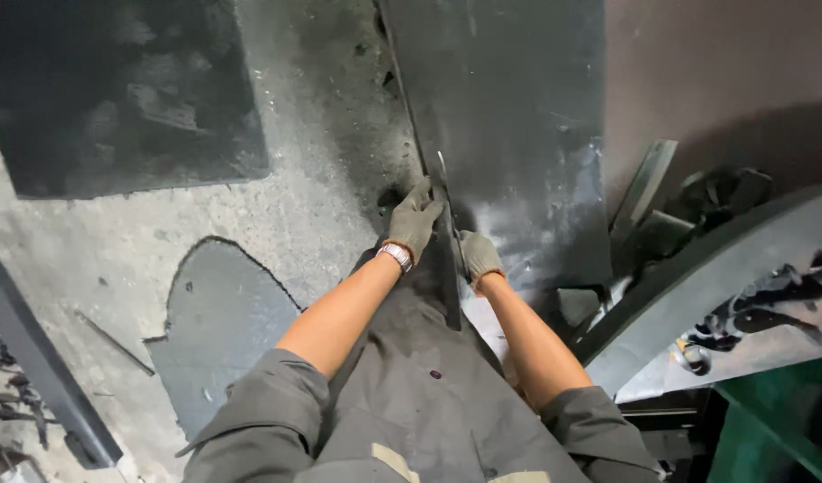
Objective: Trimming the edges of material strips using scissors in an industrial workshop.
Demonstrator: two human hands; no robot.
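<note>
Gritty concrete workshop floor w/ dark steel plates lying about; I see my left hand (414, 221) and right hand (478, 255), both gloved, curled tight around a narrow dark metal strip (448, 268) stood on edge betw. my knees, along the left edge of a big upright steel sheet (518, 134). I'd judge the two-handed grip steadies the strip against that edge. Cut-out plate (218, 322) lies left on the floor, scrap offcuts (688, 215) and a curved steel panel (742, 286) crowd the right, close by my right arm.

surface: gritty concrete floor (276, 206) | on it: dark steel plate (518, 125); curved sheet offcut (218, 313)
</note>
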